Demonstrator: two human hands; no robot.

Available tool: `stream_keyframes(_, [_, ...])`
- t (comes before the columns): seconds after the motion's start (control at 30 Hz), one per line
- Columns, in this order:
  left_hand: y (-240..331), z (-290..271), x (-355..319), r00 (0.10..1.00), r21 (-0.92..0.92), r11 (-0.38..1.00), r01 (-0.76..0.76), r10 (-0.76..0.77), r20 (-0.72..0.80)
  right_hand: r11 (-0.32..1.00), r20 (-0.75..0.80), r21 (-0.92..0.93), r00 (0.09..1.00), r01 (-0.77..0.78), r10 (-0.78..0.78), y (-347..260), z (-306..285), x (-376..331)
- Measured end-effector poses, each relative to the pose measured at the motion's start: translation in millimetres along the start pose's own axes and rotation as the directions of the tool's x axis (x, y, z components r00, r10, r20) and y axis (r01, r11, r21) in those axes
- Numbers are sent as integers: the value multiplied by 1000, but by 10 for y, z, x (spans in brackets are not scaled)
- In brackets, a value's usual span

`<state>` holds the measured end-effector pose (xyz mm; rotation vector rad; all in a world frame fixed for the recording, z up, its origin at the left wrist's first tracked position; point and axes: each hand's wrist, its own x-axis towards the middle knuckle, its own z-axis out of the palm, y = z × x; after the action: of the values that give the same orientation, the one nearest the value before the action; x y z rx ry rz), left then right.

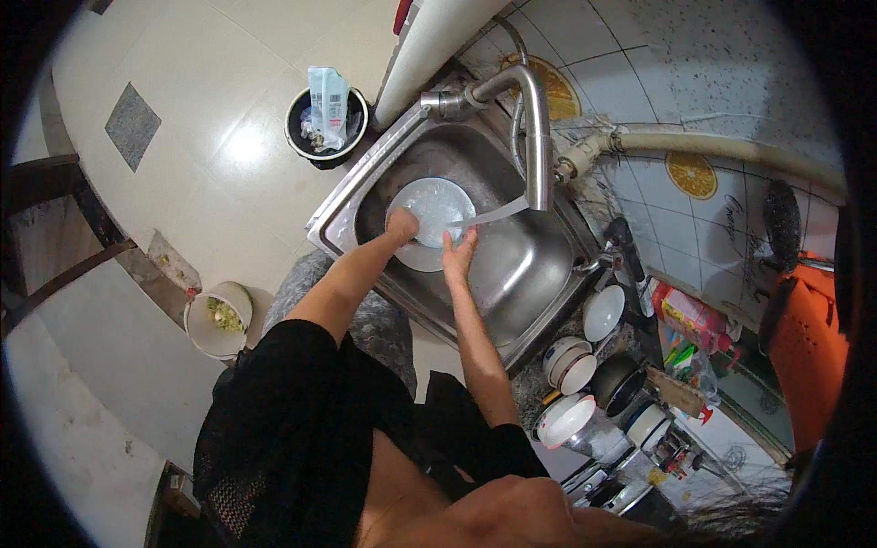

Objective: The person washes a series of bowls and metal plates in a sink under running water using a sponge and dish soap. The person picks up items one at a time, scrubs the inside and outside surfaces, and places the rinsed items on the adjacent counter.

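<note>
A round white bowl (437,199) sits tilted in the steel sink (512,301), with water inside it. From the faucet (537,155) a stream of water runs down into the bowl. My left hand (403,225) is inside the bowl near its left side, its fingers curled downward; whatever they may hold is hidden. At the bowl's right near edge, my right hand (459,256) grips the rim, thumb and fingers on either side of it.
Stacked bowls (571,363), a dark pan (618,384) and a white dish (604,313) crowd the counter right of the sink. Beyond the sink's left edge stands a trash bin (294,151) on the floor. A pale bucket (208,336) with green scraps is farther left. Pipes run along the tiled wall.
</note>
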<state>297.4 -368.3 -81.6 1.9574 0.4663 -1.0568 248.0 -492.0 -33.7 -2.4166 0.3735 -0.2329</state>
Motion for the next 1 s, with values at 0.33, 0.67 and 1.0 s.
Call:
stream_keyframes(0.33, [524,-733,-527,544,645,609,-462,769,-336,90,575,631,542,-771,613,61,114,-130])
stream_keyframes(0.67, [186,-548,252,855,616,726,-304,493,-160,674,336,375,771,-636,541,437,3,-274])
stream_keyframes(1.0, [844,-1210,-806,877,810,481,-334,474,81,-31,856,472,450,-881,255,-180,-894,-150])
